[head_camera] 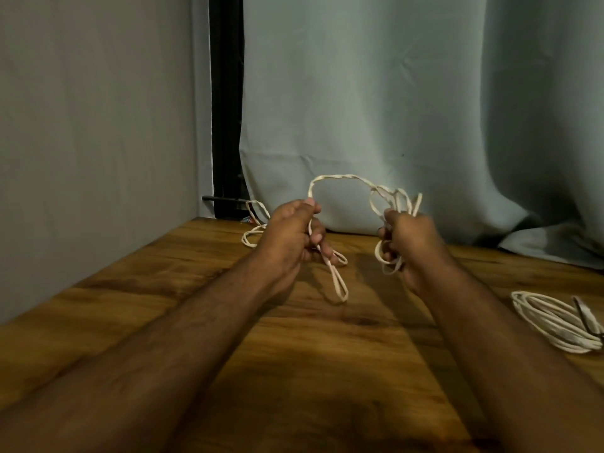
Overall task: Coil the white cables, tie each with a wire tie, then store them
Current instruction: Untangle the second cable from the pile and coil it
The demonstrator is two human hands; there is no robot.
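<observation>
Wooden table (163, 289); grey wall (98, 125) left; pale curtain (392, 109) behind; dark gap (227, 93), possibly window frame.

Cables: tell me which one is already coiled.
The coil lying on the table at far right; the other cable is strung loose between both hands.

1. The left hand (291, 235) and right hand (408, 238) were raised side by side above the table (163, 289), a cable (340, 178) arching between them.
2. A coiled cable (552, 322) lay on the table, far right.
3. A curtain (392, 109) hung behind the table.
</observation>
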